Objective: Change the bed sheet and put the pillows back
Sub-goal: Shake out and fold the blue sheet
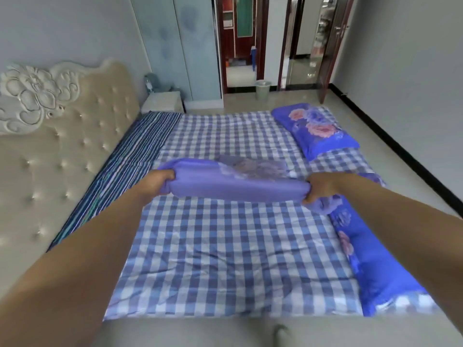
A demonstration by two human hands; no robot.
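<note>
A folded purple floral sheet (235, 182) hangs just above the middle of the bed. My left hand (160, 182) grips its left end and my right hand (319, 189) grips its right end, fingers curled into the cloth. Below it lies a blue-and-white checked sheet (225, 259) spread over the mattress. A strip of blue striped cloth (130, 166) shows along the headboard side. Two blue floral pillows lie along the bed's right edge: one at the far end (315, 130), one near me (370, 261).
A cream tufted headboard (62, 151) with a carved white top runs along the left. A white nightstand (162, 102) stands at the far corner. Beyond the bed are a pale bin (263, 90), an open doorway and a dark door (330, 53). Tiled floor lies on the right.
</note>
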